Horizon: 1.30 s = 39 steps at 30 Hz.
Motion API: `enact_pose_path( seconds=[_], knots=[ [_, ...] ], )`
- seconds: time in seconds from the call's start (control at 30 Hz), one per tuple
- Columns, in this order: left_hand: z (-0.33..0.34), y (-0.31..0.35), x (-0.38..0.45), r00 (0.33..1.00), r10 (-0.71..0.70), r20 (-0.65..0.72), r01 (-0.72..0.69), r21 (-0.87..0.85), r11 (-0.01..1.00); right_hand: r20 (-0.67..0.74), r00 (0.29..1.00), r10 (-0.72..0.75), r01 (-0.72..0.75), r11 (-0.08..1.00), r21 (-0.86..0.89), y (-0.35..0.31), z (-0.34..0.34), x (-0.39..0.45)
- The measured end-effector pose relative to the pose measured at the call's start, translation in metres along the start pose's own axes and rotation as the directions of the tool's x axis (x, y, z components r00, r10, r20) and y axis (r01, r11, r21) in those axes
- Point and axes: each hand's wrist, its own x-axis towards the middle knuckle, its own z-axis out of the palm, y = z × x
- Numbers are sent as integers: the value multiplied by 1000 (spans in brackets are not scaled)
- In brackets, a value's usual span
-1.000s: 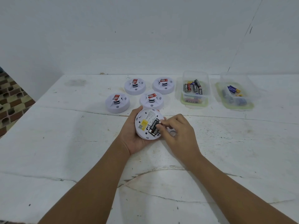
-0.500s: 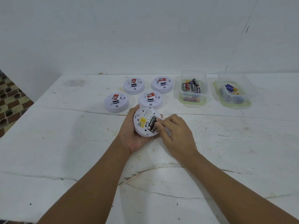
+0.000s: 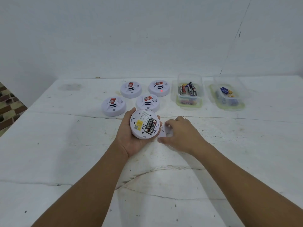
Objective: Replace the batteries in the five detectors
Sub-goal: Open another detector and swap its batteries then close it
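Hands (image 3: pixel 131 138) over cracked, perhaps marble, table (image 3: pixel 65 153)

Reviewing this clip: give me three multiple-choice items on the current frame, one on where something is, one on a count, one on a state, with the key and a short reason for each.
1. Where is the detector with the exposed batteries?
A. In the left hand
B. Inside a clear container
C. On the floor

2. How many detectors rest on the table, out of the hands?
A. Two
B. Four
C. Six

3. What state is the held detector's battery bay in?
A. Closed by its cover
B. Open and empty
C. Open with batteries seated

Key:
1 A: the left hand cups the upturned detector.
2 B: four detectors sit on the table behind the hands.
3 C: black batteries lie in the uncovered bay, while the right hand is on a white cover lying beside it.
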Motion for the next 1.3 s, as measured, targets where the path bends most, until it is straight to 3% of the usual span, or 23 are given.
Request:
enact_pose_path(
  seconds=[0.13,0.23,0.3,0.4,0.57,0.83,1.1,1.3],
  knots=[
    [1,0,-2,1000,20,-12,-20,12,1000,-8,998,58,-57,996,64,-3,-1,4],
    [1,5,-2,998,58,-21,-57,41,998,-132,988,84,-66,989,132,0,-6,5],
    [6,11,-4,995,93,-22,-92,36,995,-261,964,47,12,976,217,0,-13,4],
    [17,17,-7,990,135,-43,-130,104,986,-370,927,-65,236,868,436,-13,-20,-1],
    [38,14,-18,995,96,-25,-86,275,958,-365,882,-297,454,744,491,-35,-17,-11],
    [45,20,-23,991,122,-62,-88,395,915,-457,850,-261,497,682,536,-35,-12,-9],
    [45,19,-23,992,92,-84,-54,374,926,-434,870,-234,476,625,619,-36,-12,-4],
    [47,15,-22,986,115,-120,-60,386,921,-381,891,-248,446,640,626,-36,-11,-6]
  ],
)
